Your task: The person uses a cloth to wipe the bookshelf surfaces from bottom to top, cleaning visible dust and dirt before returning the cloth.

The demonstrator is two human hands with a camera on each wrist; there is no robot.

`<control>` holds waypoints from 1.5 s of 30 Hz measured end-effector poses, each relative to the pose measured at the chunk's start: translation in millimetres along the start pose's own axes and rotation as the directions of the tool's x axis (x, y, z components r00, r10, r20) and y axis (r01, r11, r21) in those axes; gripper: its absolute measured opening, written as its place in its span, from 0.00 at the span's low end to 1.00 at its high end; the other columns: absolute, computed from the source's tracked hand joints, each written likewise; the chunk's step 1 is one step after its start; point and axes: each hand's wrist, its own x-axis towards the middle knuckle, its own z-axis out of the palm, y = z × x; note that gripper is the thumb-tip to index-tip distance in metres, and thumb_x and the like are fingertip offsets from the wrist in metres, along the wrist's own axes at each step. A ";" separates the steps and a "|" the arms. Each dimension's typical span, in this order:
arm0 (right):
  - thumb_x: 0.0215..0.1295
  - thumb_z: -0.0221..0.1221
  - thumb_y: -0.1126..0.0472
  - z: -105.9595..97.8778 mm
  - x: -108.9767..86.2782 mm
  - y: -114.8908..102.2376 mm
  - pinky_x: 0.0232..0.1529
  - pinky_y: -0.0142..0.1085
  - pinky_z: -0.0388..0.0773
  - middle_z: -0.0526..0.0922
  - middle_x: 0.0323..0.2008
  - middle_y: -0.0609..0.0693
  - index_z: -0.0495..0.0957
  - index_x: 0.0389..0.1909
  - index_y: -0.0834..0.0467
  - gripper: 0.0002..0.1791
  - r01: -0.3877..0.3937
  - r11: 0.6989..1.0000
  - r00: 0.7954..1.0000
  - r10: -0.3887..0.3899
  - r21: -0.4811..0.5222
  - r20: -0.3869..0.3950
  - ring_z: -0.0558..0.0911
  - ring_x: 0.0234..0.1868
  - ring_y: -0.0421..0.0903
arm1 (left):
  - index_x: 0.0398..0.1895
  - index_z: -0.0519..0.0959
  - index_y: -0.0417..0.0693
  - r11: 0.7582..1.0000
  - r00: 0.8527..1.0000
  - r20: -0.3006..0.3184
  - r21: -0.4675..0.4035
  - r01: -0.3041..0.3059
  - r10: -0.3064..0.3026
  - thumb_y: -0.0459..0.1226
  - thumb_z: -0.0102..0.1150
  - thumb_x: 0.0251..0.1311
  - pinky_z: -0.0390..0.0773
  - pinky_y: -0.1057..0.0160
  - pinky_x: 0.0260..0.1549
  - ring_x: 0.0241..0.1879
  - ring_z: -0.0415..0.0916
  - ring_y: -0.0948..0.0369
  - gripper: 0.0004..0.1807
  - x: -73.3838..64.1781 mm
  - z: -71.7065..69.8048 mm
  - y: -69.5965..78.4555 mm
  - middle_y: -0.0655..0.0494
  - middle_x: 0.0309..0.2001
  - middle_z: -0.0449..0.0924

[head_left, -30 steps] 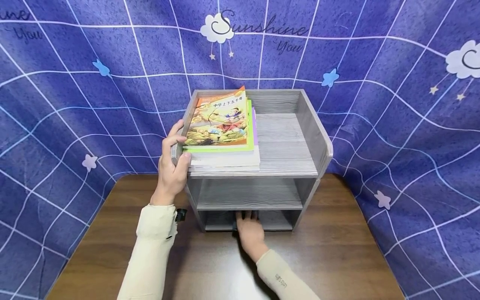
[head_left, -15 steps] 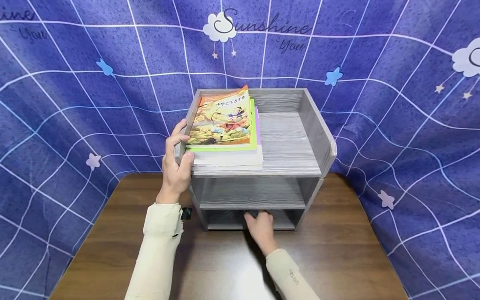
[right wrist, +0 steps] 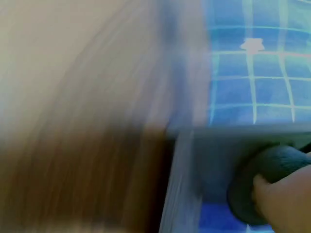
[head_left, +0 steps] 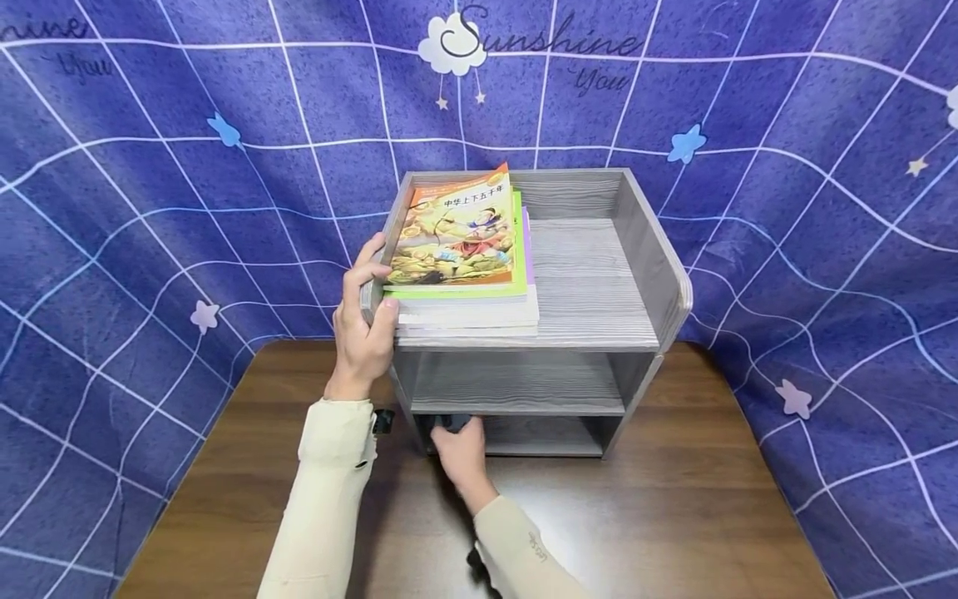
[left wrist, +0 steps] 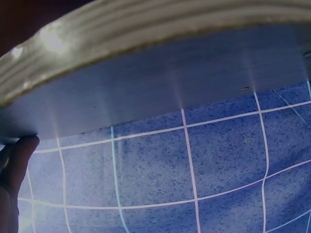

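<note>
My left hand point(head_left: 362, 345) grips the left side panel of a grey wood-grain shelf unit point(head_left: 516, 378), fingers outside and thumb at its front edge. In the left wrist view, a fingertip point(left wrist: 26, 145) shows against the panel. My right hand point(head_left: 461, 457) reaches into the left end of the bottom compartment, holding a dark grey, soft-looking cloth point(head_left: 453, 422). The right wrist view is blurred, but the thumb point(right wrist: 274, 199) lies against the rounded cloth point(right wrist: 245, 187). Part of the cloth and most fingers are hidden.
Several books lie stacked on the shelf's top left, the uppermost with an orange illustrated cover point(head_left: 456, 237). The unit stands on a brown wooden table point(head_left: 674, 516). A blue gridded curtain point(head_left: 299, 108) hangs behind and at both sides.
My right hand has swept left with the cloth along the bottom compartment, after moving slightly right earlier. My left hand keeps its grip. The head view has shifted slightly.
</note>
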 end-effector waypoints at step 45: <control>0.50 0.64 0.67 16.2 -4.3 47.7 0.54 0.48 0.75 0.80 0.53 0.67 0.58 0.71 0.64 0.44 0.225 0.953 0.949 -0.167 -0.202 0.268 0.80 0.54 0.58 | 0.50 0.69 0.31 0.995 1.000 -0.030 -0.099 0.000 -0.003 0.35 0.49 0.55 0.63 0.54 0.65 0.70 0.64 0.47 0.21 -0.3 6.8 -0.5 0.43 0.70 0.69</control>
